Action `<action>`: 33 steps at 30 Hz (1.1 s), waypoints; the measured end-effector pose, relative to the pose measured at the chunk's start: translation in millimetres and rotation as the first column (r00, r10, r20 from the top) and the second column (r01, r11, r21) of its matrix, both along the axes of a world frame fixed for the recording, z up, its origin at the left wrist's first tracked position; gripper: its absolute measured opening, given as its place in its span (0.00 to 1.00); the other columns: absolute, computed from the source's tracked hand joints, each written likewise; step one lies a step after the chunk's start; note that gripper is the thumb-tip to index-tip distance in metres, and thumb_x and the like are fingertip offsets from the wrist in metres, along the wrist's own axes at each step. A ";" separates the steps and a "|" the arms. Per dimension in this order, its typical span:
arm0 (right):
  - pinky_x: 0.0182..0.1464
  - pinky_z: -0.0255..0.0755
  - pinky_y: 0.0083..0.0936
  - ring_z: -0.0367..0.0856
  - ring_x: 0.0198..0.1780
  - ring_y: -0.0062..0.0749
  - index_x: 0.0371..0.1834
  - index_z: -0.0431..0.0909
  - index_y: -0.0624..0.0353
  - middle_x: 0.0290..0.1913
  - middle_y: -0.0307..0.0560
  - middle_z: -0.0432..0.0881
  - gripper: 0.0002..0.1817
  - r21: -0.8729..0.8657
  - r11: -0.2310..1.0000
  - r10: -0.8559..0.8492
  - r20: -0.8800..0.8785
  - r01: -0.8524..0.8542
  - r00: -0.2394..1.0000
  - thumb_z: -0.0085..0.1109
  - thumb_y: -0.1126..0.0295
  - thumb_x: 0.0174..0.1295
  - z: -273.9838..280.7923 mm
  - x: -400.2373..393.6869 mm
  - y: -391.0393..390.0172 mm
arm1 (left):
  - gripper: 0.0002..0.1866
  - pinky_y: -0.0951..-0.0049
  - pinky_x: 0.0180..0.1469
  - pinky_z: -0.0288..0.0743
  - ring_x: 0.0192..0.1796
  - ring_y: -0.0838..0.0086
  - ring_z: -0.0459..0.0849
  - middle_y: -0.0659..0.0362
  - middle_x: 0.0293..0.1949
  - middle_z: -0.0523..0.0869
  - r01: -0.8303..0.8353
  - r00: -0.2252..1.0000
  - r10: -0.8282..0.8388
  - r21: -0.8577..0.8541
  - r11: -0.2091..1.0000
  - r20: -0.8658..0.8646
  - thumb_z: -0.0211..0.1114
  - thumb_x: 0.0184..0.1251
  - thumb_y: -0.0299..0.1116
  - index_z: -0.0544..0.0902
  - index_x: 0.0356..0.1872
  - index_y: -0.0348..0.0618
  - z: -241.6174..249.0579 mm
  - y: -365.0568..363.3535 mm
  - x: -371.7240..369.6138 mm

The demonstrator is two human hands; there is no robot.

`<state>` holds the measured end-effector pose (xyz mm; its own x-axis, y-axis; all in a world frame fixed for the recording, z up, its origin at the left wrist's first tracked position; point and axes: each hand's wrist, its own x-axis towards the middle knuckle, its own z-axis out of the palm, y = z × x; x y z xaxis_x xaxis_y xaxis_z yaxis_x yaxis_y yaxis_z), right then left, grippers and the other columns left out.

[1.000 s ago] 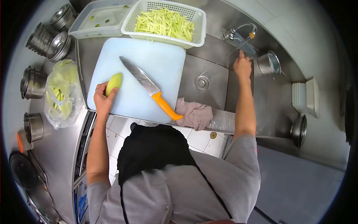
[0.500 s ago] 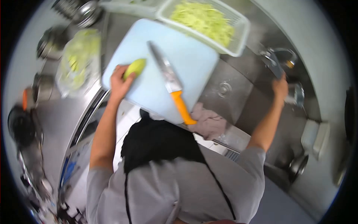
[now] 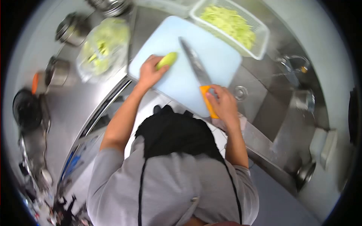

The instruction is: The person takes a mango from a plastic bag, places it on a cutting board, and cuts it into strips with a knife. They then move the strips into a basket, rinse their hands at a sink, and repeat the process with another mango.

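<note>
On the left part of a pale blue cutting board (image 3: 184, 90), my left hand (image 3: 151, 71) is closed round one end of a green oblong vegetable (image 3: 167, 61). A large knife (image 3: 195, 60) lies on the board, its blade pointing away from me. Over its orange handle (image 3: 208, 102) is my right hand (image 3: 223, 103), with the thumb and fingers at the handle's upper part. Whether the fingers grip the handle firmly is hard to tell. A white basket (image 3: 262, 49) of shredded green vegetable (image 3: 230, 24) stands behind the board.
Left of the board lies a clear plastic bag (image 3: 103, 49) with green pieces. Metal pots (image 3: 58, 71) line the far left. To the right are a sink drain (image 3: 240, 93), a clear container (image 3: 303, 101) and a metal bowl (image 3: 306, 172). A cloth lies partly behind my right wrist.
My right hand has come from the sink side to the knife handle, and the dark-bladed tool it held is out of it. My left hand still holds the vegetable. The whole view has shifted.
</note>
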<state>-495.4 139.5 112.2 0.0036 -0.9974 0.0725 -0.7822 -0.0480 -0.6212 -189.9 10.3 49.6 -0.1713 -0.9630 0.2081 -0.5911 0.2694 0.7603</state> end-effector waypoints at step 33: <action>0.20 0.76 0.25 0.82 0.20 0.30 0.37 0.83 0.66 0.27 0.48 0.86 0.02 0.120 0.539 -0.665 0.668 0.834 0.334 0.66 0.81 0.68 -47.7 -449.2 -180.1 | 0.16 0.65 0.48 0.77 0.42 0.61 0.83 0.50 0.40 0.85 -0.040 0.999 0.040 -0.043 0.998 -0.006 0.73 0.61 0.27 0.88 0.50 0.31 -3.2 7.0 -4.2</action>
<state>-944.6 -40.6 64.5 -0.8622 -0.5025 -0.0644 -0.0276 0.1735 -0.9844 -194.1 17.3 46.4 -0.1314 -0.9591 0.2505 -0.5978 0.2783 0.7518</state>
